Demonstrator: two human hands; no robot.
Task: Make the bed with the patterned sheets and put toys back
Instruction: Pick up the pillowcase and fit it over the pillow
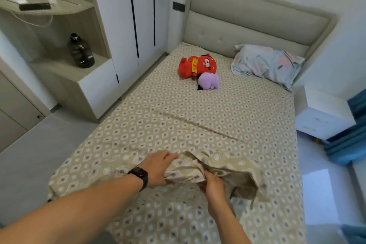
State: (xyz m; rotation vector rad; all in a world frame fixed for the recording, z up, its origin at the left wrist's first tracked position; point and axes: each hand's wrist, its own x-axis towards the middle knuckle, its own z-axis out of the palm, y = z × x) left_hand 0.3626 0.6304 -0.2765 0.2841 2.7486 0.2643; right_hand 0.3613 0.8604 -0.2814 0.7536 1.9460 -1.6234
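Now both hands, left hand (158, 166) and right hand (213, 186), grip the bunched patterned sheet (198, 166) (near the bed's foot edge).

A beige cotton sheet with a diamond pattern (198, 117) covers the bed flat, with one long crease across the middle; its near edge is bunched and folded back. A red plush toy (197, 65) lies near the headboard (on its side), touching a small purple plush toy (210, 81).
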